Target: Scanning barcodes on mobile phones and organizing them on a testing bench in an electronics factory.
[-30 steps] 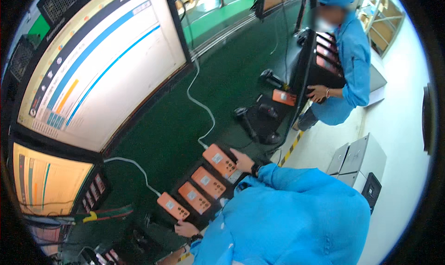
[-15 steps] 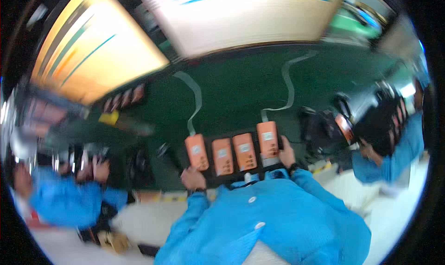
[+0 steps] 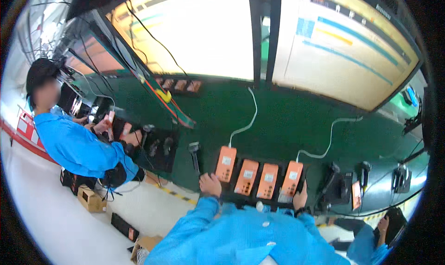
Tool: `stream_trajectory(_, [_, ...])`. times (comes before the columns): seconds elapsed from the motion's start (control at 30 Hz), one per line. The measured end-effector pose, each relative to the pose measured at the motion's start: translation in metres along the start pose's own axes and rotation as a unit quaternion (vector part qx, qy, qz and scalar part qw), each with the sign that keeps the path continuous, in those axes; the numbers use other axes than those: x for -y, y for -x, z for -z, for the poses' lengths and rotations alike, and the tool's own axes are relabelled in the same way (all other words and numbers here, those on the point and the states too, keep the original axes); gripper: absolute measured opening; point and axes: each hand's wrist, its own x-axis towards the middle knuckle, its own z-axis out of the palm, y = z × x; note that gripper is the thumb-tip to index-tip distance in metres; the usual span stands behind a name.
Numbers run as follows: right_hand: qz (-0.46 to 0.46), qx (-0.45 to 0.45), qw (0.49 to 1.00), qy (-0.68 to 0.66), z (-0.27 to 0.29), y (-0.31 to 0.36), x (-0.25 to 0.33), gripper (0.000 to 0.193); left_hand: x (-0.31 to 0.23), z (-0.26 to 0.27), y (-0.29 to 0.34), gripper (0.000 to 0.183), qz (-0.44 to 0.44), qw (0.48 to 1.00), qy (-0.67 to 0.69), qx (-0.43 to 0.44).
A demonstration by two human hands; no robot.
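Several flat orange phone-like devices (image 3: pixel 247 177), each with a white label and dark marks, stand in a row in a black tray (image 3: pixel 234 196) close to my body. White cables run from the far ends of the leftmost device (image 3: pixel 225 164) and the rightmost device (image 3: pixel 290 179). My left hand (image 3: pixel 211 185) is closed at the tray's left end, its fingers curled by the leftmost device. At the opposite end my right hand (image 3: pixel 300 199) grips the tray's edge beside the rightmost device; its lower fingers are partly hidden.
A handheld scanner (image 3: pixel 195 157) lies left of the tray on the green mat (image 3: pixel 278 112). Two large monitors (image 3: pixel 194 38) stand behind. Black holders with more scanners (image 3: pixel 333 184) are at right. One co-worker (image 3: pixel 76 140) works at left; another (image 3: pixel 378 237) is at lower right.
The view has swung leftward and sharpened, showing more of the left co-worker. My hands stay at the two ends of the tray, and the orange devices keep their row.
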Motion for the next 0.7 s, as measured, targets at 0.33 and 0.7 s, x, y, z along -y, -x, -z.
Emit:
stream_trajectory(0.33, [0.046,-0.009,0.995,0.084,-0.005,-0.014,-0.032,0.075,0.012,-0.010,-0.005,0.037,0.002,1.000,0.022,0.008])
stream_trajectory(0.7, [0.019,0.025,0.995,0.099,0.008,0.004,-0.050,0.064,0.049,-0.021,0.026,0.029,-0.019,0.996,0.078,-0.033])
